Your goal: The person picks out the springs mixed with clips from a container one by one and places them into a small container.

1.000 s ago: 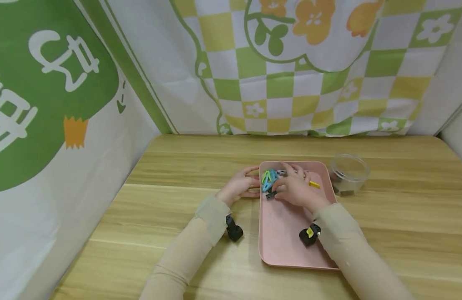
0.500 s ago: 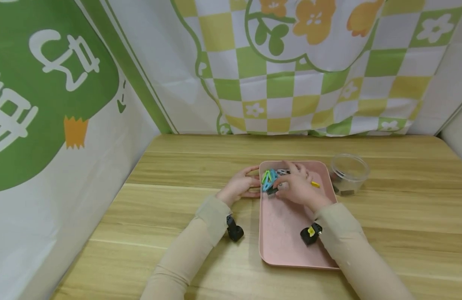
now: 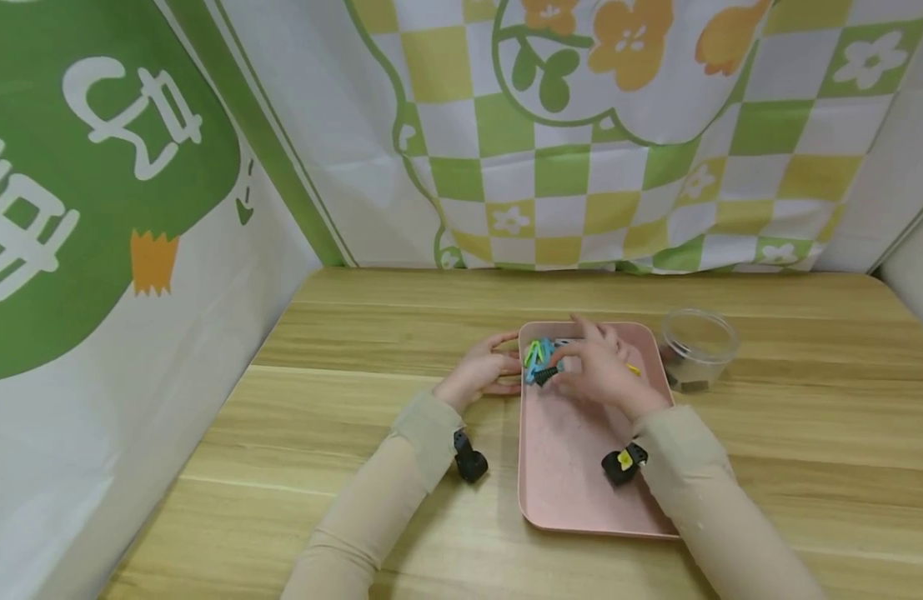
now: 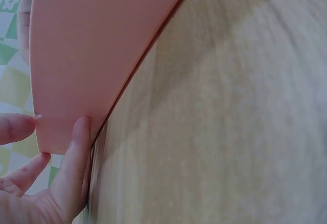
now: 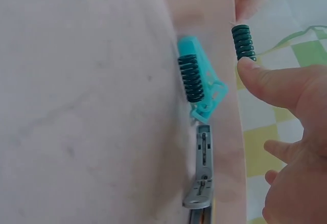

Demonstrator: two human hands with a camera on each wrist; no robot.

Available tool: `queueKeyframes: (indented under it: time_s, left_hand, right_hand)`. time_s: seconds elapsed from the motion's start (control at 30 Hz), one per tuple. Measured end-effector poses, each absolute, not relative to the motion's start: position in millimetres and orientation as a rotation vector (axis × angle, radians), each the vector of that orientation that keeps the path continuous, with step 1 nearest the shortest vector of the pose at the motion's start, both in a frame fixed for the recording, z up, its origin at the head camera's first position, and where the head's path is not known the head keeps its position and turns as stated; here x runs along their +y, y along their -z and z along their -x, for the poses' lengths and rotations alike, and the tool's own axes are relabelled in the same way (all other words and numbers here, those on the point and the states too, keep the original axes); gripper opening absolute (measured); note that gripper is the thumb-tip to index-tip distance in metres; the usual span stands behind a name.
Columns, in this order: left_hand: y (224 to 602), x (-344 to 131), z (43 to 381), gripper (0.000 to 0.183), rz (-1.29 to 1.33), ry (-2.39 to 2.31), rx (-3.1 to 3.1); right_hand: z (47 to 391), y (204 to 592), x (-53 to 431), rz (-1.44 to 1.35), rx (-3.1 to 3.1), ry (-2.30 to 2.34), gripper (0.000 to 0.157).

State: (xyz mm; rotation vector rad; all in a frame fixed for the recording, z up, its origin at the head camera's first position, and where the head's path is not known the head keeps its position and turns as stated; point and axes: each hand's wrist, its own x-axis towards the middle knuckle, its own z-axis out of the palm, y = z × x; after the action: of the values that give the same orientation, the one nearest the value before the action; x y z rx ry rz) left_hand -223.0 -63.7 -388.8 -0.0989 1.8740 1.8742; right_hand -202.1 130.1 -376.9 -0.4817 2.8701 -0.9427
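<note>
My right hand [image 3: 599,379] is over the upper part of a pink tray [image 3: 574,475], pinching a dark green coil spring [image 5: 243,43] between thumb and fingers. A second dark spring [image 5: 190,78] lies in the tray against a turquoise clothespin [image 5: 209,89]. Beside them is a grey clip [image 5: 204,147]. In the head view a lime-green clothespin [image 3: 532,351] sits at the tray's upper left corner, and a yellow piece [image 3: 634,369] shows partly behind my right hand. With spread fingers, my left hand [image 3: 474,373] touches the outside of the tray's left wall.
A clear round tub [image 3: 699,346] with some dark pieces in it stands just right of the tray. The wooden table [image 3: 341,333] carries everything and ends at a patterned cloth [image 3: 574,200] at the back.
The held spring has risen slightly away from the tray floor as my right hand lifts a little. My left hand has stayed at the tray wall.
</note>
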Motion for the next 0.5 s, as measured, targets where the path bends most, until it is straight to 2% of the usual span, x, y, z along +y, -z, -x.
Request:
queueKeyframes:
  time_s: [0.5]
  left_hand:
    - [387,-63,222,0.061,0.103,-1.85,1.908]
  right_hand:
    - [200,359,135,0.496,2.885,0.954,0.014]
